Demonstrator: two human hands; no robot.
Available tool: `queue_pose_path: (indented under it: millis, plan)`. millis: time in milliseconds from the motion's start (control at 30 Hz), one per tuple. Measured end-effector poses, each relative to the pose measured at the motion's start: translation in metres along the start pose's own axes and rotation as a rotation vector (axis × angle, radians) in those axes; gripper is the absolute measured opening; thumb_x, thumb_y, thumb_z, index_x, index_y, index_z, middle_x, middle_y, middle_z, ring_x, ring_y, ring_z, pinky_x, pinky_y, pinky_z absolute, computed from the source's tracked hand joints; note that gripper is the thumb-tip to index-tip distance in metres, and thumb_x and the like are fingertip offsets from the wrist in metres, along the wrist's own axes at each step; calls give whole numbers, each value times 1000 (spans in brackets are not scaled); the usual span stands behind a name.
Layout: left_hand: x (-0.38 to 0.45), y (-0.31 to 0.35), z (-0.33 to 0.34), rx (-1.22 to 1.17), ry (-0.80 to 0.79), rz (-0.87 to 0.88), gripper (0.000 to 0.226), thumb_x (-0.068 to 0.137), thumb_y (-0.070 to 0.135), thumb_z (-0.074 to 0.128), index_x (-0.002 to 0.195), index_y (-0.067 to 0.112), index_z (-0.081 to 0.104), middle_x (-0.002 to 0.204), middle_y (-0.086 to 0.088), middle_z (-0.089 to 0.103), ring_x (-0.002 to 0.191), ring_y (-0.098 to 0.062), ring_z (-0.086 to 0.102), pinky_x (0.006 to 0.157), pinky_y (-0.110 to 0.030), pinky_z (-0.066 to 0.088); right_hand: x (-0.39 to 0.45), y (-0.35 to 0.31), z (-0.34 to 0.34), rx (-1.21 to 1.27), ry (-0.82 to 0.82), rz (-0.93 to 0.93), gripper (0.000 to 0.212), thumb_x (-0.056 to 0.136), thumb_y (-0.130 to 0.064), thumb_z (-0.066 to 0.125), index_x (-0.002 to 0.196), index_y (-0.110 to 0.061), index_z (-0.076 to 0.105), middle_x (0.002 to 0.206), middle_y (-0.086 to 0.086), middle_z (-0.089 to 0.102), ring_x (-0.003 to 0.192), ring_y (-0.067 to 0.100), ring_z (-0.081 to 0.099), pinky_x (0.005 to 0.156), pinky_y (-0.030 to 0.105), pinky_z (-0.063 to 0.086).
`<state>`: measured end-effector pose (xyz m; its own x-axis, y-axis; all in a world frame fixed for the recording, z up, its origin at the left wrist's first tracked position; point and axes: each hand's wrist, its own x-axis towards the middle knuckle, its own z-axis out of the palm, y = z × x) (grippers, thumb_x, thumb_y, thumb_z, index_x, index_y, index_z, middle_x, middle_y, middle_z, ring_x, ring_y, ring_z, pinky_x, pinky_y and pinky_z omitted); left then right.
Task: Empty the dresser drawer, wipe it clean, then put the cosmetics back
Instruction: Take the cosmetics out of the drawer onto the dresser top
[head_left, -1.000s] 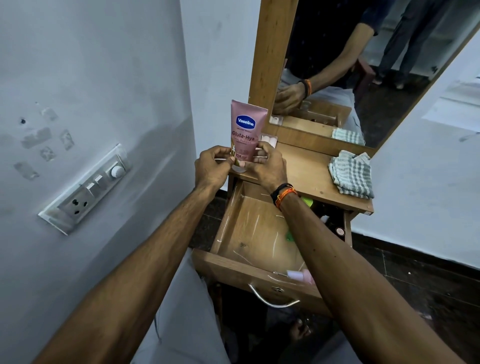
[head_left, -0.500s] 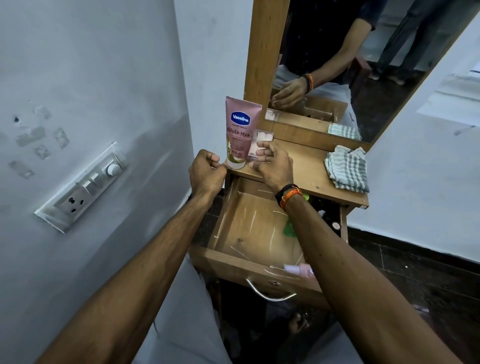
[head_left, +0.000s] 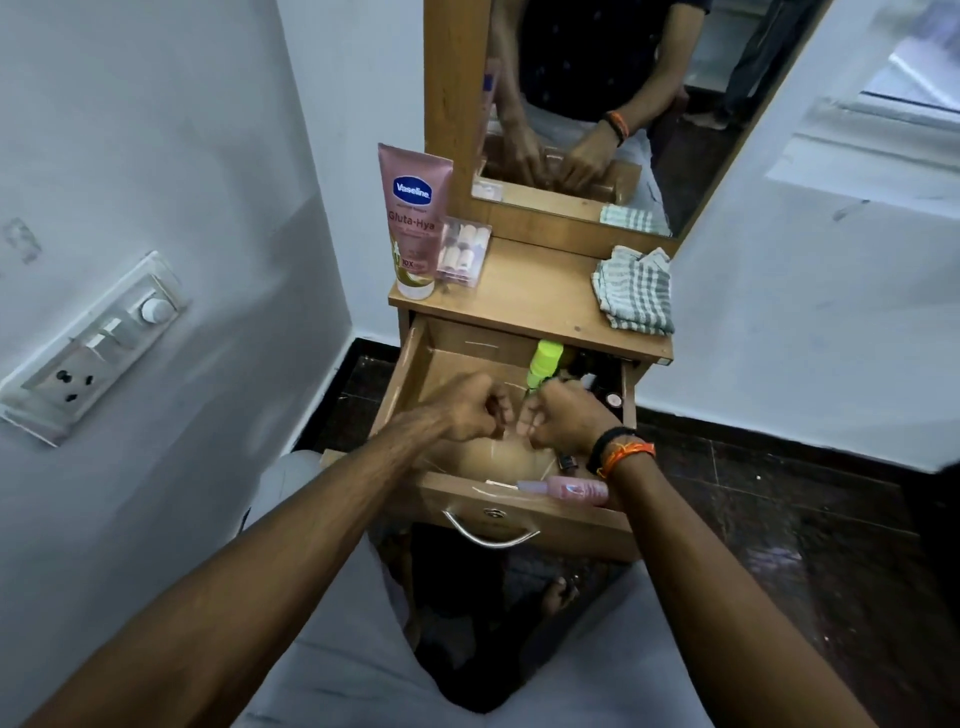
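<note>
The wooden drawer is pulled open. Both my hands are inside it, close together. My left hand is curled into a fist with nothing visible in it. My right hand has its fingers pinched just below a lime-green bottle at the drawer's back; blur hides whether it grips anything. A pink bottle lies along the front right corner. Small dark cosmetics sit at the right side. On the dresser top stand a pink Vaseline tube and a clear packet.
A striped cloth lies folded at the right of the dresser top. A mirror rises behind it. The wall with a switch plate is close on the left. Dark floor tiles lie to the right.
Both hands have left the Vaseline tube and the packet on the dresser top and dropped down into the open drawer.
</note>
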<state>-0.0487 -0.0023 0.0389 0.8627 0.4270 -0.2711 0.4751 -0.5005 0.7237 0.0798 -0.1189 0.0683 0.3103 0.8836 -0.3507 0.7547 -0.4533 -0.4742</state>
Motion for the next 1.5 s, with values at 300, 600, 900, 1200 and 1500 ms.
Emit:
queue_pose_path:
  millis: [300, 600, 900, 1200, 1500]
  plan:
    - [16, 32, 49, 285, -273, 56, 32, 74, 26, 84, 98, 15, 66, 95, 1, 71, 84, -18, 67, 68, -28, 55, -24, 39, 4, -133, 59, 120, 10, 84, -10, 63, 84, -14, 72, 88, 4, 70, 86, 17, 60, 67, 21, 45]
    - [19, 44, 53, 328, -393, 92, 22, 77, 9, 71, 98, 16, 67, 93, 2, 71, 85, -17, 67, 73, -32, 56, -29, 56, 6, -9, 125, 173, 4, 76, -12, 67, 75, -15, 69, 89, 5, 68, 82, 20, 65, 84, 40, 57]
    - [15, 31, 36, 315, -410, 4, 26, 74, 2, 71, 95, 14, 62, 89, 1, 66, 79, -19, 62, 67, -31, 54, -28, 41, 25, -26, -50, 74, 19, 75, -23, 78, 87, -14, 67, 87, -3, 67, 87, 15, 66, 86, 33, 57]
    - [2, 7, -2, -182, -201, -26, 48, 62, -4, 85, 103, 14, 67, 99, -4, 71, 93, -19, 66, 78, -35, 56, -20, 37, 34, 157, -42, -23, 17, 73, -18, 81, 86, -19, 71, 78, -3, 71, 77, 17, 69, 67, 31, 56]
    - [-25, -5, -44, -616, 355, 156, 30, 74, -6, 80, 101, -1, 70, 94, -12, 75, 90, -22, 72, 87, -30, 58, -9, -5, 10, 492, 401, -139, 17, 81, -22, 79, 94, -17, 68, 83, -2, 71, 75, 10, 66, 67, 24, 54]
